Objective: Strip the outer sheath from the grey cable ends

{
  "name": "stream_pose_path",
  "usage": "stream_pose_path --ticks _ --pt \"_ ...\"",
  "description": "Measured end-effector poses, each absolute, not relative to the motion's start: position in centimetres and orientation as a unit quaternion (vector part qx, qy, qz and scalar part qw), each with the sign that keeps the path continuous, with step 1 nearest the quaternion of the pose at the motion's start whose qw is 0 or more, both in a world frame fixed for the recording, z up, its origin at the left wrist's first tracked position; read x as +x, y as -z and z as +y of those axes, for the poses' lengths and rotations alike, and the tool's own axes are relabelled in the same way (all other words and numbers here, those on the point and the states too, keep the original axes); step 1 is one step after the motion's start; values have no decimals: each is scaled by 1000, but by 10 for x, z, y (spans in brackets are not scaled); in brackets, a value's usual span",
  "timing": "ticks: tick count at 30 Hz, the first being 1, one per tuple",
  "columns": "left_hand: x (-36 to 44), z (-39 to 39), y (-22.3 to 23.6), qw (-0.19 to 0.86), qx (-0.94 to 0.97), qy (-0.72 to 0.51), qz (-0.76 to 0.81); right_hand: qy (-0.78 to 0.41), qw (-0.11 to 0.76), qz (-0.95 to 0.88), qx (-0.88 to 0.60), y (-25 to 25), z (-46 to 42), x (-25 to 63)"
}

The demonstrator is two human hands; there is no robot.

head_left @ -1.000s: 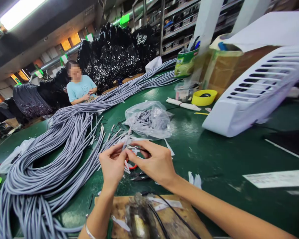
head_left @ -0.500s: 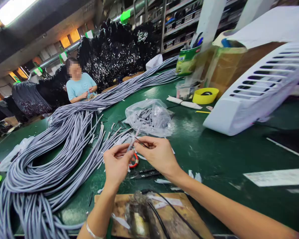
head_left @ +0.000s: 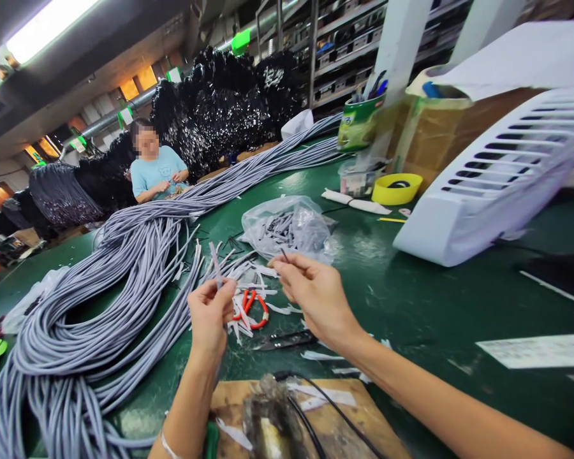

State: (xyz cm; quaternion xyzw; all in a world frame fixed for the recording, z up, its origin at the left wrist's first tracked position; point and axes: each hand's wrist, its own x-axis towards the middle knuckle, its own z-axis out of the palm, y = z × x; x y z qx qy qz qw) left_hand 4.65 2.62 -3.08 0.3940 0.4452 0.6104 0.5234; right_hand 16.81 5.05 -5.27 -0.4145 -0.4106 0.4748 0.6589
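Observation:
My left hand [head_left: 209,312] pinches a grey cable [head_left: 215,260], its pale end standing up above the fingers. To the right and apart from it, my right hand [head_left: 318,293] is closed on a short, thin dark piece [head_left: 284,255] whose tip shows past the fingertips. Between the hands on the green table lies a red-handled tool [head_left: 264,317] among white scraps [head_left: 287,310]. Black snips [head_left: 287,340] rest just below. A clear plastic bag [head_left: 310,223] of small grey pieces sits beyond my right hand.
A large bundle of grey cables [head_left: 76,319] covers the left side. In front is a wooden board [head_left: 358,414] with a metal device and black cords. A white slotted casing [head_left: 440,229], yellow tape roll [head_left: 397,189] and green can [head_left: 361,124] stand right. A person [head_left: 157,166] works across the table.
My hands have moved apart: the left went left with the grey cable, the right moved slightly right with the dark piece. More of the red-handled tool shows between them.

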Motion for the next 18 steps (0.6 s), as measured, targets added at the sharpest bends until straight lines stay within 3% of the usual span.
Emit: stream_pose_path --ticks 8,18 --pt "47 25 37 541 506 -472 477 -390 530 -674 -336 45 42 170" --pt "50 25 43 510 565 -411 502 -408 591 -588 -372 46 45 172"
